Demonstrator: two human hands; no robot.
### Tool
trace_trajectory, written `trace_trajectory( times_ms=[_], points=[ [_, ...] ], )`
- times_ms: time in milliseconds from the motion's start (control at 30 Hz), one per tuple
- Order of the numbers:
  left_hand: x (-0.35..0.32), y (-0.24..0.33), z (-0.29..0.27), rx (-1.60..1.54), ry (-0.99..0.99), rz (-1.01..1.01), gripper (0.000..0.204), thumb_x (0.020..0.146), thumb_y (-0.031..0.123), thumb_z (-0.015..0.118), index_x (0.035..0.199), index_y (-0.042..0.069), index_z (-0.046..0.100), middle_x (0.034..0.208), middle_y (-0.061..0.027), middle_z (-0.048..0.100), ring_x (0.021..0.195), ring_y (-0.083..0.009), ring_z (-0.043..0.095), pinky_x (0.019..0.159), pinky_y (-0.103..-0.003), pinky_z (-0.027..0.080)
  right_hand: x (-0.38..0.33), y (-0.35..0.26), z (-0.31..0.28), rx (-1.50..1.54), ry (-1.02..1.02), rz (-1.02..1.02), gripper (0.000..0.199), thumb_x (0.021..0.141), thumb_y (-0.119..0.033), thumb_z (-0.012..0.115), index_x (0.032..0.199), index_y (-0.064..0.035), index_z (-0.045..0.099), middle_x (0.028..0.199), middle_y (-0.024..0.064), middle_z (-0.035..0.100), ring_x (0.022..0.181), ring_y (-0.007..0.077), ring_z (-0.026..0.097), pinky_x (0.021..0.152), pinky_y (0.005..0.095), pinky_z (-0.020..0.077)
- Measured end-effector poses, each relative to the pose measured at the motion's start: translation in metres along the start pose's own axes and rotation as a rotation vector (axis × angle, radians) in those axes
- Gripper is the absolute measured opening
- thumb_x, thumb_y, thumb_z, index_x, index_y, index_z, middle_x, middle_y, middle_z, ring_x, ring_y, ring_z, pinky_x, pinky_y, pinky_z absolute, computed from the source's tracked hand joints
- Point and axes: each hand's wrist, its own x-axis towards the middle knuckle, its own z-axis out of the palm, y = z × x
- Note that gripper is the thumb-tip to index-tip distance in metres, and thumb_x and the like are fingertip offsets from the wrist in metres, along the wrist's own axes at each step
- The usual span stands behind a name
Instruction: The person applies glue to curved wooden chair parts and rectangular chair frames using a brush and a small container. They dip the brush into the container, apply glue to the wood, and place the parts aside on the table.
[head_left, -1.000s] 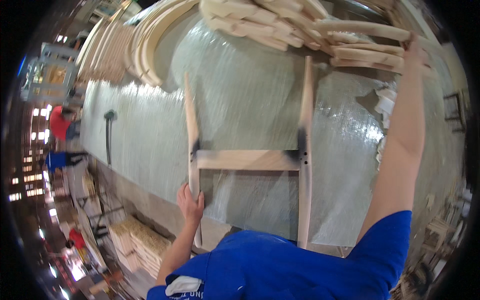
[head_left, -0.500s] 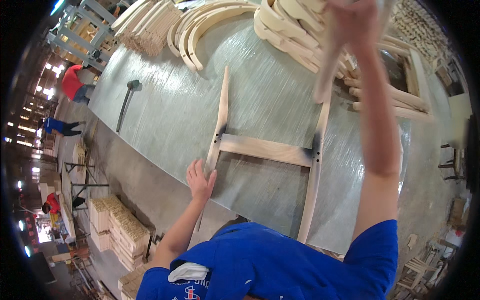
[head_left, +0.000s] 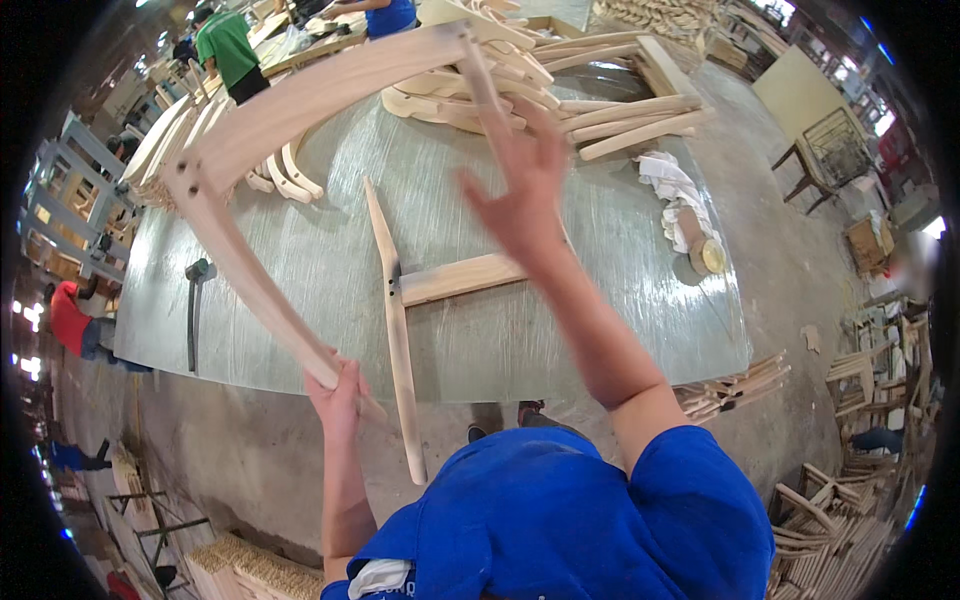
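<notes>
My left hand (head_left: 340, 390) is closed round the lower end of a leg of a pale wooden chair frame (head_left: 325, 88). That frame is raised and tilted above the table, its wide rail joining two legs, with dark holes at the joints. Beside its other leg, my right hand (head_left: 525, 190) has its fingers spread, somewhat blurred; whether it touches the leg I cannot tell. On the table below lies a second chair frame (head_left: 400, 340) with dark smudges at the joint. My right hand and forearm hide much of its right side.
A black mallet (head_left: 196, 270) lies on the plastic-covered table (head_left: 300, 345) at left. Curved wooden parts (head_left: 440, 105) are piled at the back. A white cloth (head_left: 670, 185) and a round tin (head_left: 708, 257) sit at right. A person in green (head_left: 228, 48) stands beyond the far edge.
The raised frame has come from the far right across to the left. My left hand has left the table frame's leg and now grips the raised one; my right hand has come nearer and opened.
</notes>
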Motion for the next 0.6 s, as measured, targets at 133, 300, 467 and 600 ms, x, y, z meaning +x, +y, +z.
trace_trajectory(
  times_ms=[133,300,467,600],
  points=[
    [-0.012,-0.001,-0.038,-0.360,-0.163,-0.205,0.037,0.078,0.005,0.060,0.108,0.001,0.039,0.060,-0.0034,0.045,0.041,-0.0146,0.045,0.040,-0.030,0.039,-0.105,0.113,-0.042,-0.108,-0.260,0.412,0.067,0.069,-0.027,0.075,0.126,-0.0052,0.047,0.110,0.0210,0.056,0.102,0.0316,0.054,0.090,0.0391,0.0412],
    [-0.019,-0.038,-0.082,-0.101,-0.181,-0.473,0.036,0.074,0.009,0.056,0.107,0.004,0.041,0.061,-0.0037,0.045,0.043,-0.0156,0.046,0.042,-0.031,0.041,-0.192,0.075,-0.082,0.099,-0.604,0.844,0.050,0.073,-0.035,0.068,0.106,0.0003,0.056,0.082,0.0179,0.061,0.076,0.0298,0.060,0.071,0.0371,0.0464],
    [-0.032,-0.101,-0.079,0.573,-0.145,-0.218,0.045,0.073,0.014,0.061,0.114,0.000,0.050,0.093,-0.0127,0.055,0.085,-0.0240,0.054,0.076,-0.035,0.044,-0.271,0.060,-0.122,-0.376,-0.481,0.456,0.038,0.077,-0.029,0.064,0.103,-0.0027,0.057,0.100,0.0172,0.056,0.090,0.0343,0.056,0.077,0.0410,0.0457],
    [-0.023,-0.107,-0.058,0.738,-0.169,-0.061,0.059,0.078,0.021,0.064,0.129,0.001,0.041,0.117,-0.0179,0.048,0.106,-0.0291,0.048,0.089,-0.038,0.039,-0.298,0.099,-0.134,-0.326,-0.312,0.570,0.037,0.079,-0.029,0.062,0.109,-0.0108,0.054,0.115,0.0136,0.051,0.100,0.0334,0.053,0.083,0.0406,0.0441]
  ],
)
